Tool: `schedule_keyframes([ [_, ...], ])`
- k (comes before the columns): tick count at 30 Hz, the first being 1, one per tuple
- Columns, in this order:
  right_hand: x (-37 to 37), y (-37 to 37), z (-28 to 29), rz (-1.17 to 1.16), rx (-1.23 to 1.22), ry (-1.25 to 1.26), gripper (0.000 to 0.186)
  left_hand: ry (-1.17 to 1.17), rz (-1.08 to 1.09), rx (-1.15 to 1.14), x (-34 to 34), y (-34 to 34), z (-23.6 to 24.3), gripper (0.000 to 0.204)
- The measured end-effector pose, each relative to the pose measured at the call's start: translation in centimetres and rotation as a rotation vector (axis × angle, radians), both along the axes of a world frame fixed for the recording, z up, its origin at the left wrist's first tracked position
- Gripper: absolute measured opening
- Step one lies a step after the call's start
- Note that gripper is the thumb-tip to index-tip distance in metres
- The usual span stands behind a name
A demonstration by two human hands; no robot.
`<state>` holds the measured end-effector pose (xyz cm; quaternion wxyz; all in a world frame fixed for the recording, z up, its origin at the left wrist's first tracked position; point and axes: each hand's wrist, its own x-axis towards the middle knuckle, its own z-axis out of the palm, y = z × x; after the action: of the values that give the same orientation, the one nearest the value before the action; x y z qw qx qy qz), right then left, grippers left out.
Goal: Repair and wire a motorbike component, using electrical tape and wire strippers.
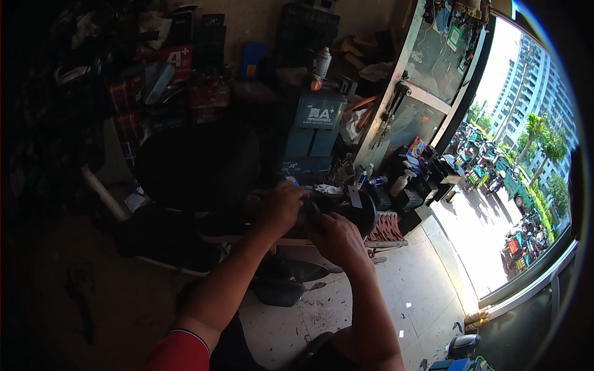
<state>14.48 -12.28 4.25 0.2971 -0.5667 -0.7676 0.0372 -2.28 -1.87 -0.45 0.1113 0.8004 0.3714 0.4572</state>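
Note:
My left hand [281, 209] and my right hand [340, 240] meet close together over a dark two-wheeler. The fingers of both are curled round a small dark piece [307, 211] between them, too shadowed to name. Beneath and around my hands lies the vehicle's dark body, with a pale lower edge [291, 241]. A large black rounded shape [198, 164], like a seat, stands left of my left hand. Right of my hands is a black rounded part [365, 210] with a small pale tag-like piece on it.
Teal boxes [318, 114] are stacked behind the vehicle, a spray can [323, 62] above them. Bottles [402, 181] and dark boxes stand by the glass door [427, 93]. A reddish slatted piece [388, 227] juts out at right. Scraps lie on the tiled floor [396, 290].

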Motion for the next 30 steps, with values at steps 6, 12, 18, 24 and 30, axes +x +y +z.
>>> schedule_keyframes([
  [6, 0.4, 1.0, 0.2, -0.049, -0.012, -0.185, 0.023, -0.041, 0.034, 0.085, 1.0, 0.3, 0.1, 0.020],
  [12, 2.0, 2.9, -1.5, -0.026, -0.107, 0.069, 0.032, 0.019, 0.077, 0.095, 0.4, 0.1, 0.0, 0.019],
  [18, 2.1, 2.3, -0.8, -0.009, 0.048, 0.538, 0.030, 0.156, 0.128, 0.057, -1.2, -0.9, 0.5, 0.026],
  [24, 3.2, 0.8, -2.1, -0.064, 0.116, 0.328, 0.028, 0.244, -0.035, 0.218, -0.2, -4.2, 2.7, 0.043],
  [30, 3.3, -0.8, -1.6, -0.014, 0.060, 0.115, 0.022, 0.247, -0.239, 0.024, 0.0, -7.4, 3.9, 0.039],
])
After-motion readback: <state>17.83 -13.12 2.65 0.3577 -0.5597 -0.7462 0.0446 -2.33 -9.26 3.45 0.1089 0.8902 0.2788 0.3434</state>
